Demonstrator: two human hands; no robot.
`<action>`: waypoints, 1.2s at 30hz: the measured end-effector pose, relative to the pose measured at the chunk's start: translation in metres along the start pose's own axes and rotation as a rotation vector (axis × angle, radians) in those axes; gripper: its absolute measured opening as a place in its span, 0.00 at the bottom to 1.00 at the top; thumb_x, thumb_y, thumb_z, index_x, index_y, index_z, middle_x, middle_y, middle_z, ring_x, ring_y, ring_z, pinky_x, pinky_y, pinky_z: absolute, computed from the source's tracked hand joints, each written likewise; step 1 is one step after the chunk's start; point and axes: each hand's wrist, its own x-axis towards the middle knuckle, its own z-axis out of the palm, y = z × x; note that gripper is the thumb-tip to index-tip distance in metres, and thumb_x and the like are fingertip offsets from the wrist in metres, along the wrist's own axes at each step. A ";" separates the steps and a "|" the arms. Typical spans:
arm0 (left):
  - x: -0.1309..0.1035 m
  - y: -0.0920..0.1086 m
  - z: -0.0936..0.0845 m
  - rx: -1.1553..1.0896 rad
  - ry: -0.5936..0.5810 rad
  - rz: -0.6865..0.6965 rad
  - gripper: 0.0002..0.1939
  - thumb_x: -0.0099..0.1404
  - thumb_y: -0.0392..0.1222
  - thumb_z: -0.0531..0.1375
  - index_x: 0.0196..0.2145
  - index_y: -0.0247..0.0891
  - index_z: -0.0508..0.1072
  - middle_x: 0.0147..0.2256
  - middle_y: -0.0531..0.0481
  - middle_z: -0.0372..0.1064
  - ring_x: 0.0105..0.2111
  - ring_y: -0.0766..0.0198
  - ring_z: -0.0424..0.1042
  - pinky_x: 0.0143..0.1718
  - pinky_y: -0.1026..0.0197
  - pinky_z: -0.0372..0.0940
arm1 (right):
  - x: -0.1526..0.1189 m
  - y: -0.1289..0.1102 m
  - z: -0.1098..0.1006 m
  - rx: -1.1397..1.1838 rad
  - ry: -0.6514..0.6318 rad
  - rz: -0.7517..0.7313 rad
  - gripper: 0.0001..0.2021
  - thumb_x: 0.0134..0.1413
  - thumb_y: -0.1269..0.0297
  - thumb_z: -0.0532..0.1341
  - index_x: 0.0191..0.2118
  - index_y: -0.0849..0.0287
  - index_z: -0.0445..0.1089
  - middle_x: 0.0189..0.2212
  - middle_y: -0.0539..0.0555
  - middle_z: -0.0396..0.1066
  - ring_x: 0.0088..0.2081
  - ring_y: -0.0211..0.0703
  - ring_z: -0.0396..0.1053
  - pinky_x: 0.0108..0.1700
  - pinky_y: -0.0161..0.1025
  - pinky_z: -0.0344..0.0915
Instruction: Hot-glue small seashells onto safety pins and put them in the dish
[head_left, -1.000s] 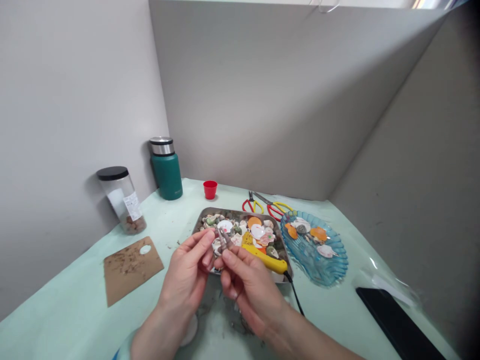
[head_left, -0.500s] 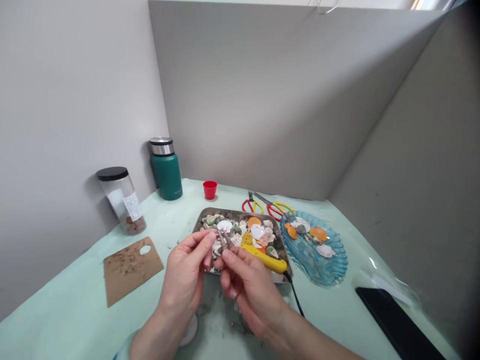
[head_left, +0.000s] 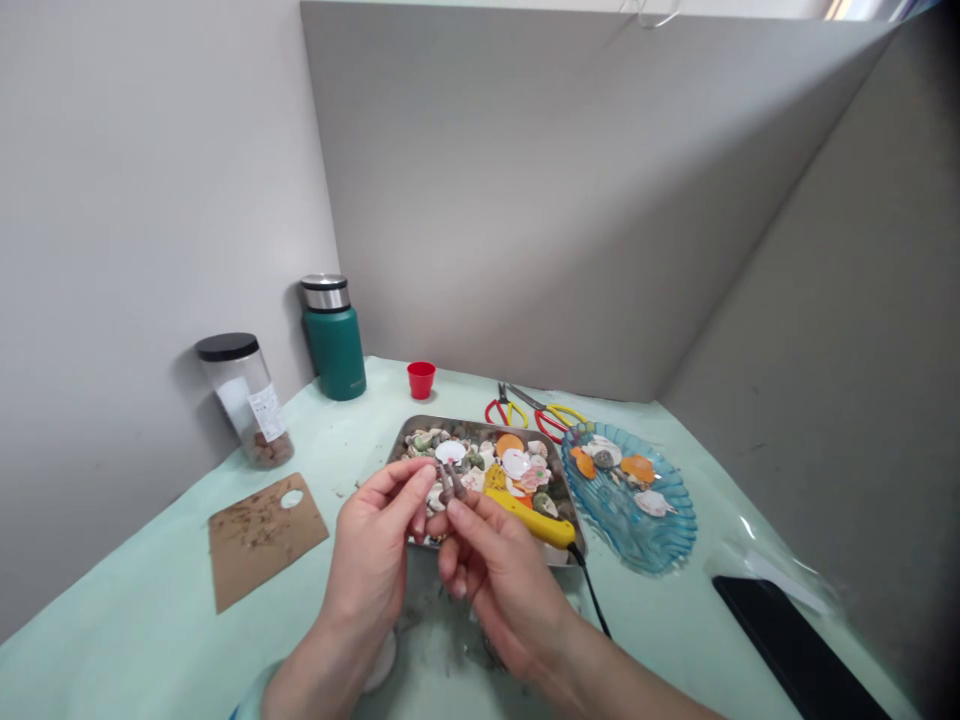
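Slender pointed spiral shells (head_left: 451, 484), greyish brown and side by side, are pinched between the thumb and fingers of my right hand (head_left: 506, 565). Close by on the left, my left hand (head_left: 375, 535) has its thumb and forefinger pressed together beside the shells; what they hold, if anything, is too small to make out. Just beyond both hands is a metal tray (head_left: 574, 500) heaped with assorted shells, partly hidden by my fingers. A yellow corded tool (head_left: 551, 527) lies across its right side, and its black cord runs down toward me.
To the right stand a blue scalloped plate (head_left: 637, 540) with several shells and a black flat object (head_left: 795, 645). Scissors (head_left: 551, 410) and a red cup (head_left: 421, 380) are behind the tray. Leftward are a green bottle (head_left: 335, 350), a lidded jar (head_left: 247, 400) and brown cardboard (head_left: 262, 550).
Almost nothing differs. The shells in my right hand have tilted or turned very slightly, and the whole view has shifted a touch.
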 end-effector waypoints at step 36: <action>0.002 0.002 -0.006 0.251 0.009 0.192 0.08 0.54 0.40 0.64 0.33 0.39 0.72 0.30 0.54 0.71 0.27 0.70 0.67 0.27 0.70 0.63 | 0.000 -0.007 0.003 -0.083 -0.005 0.063 0.14 0.49 0.66 0.63 0.41 0.64 0.63 0.31 0.53 0.69 0.23 0.31 0.65 0.17 0.25 0.59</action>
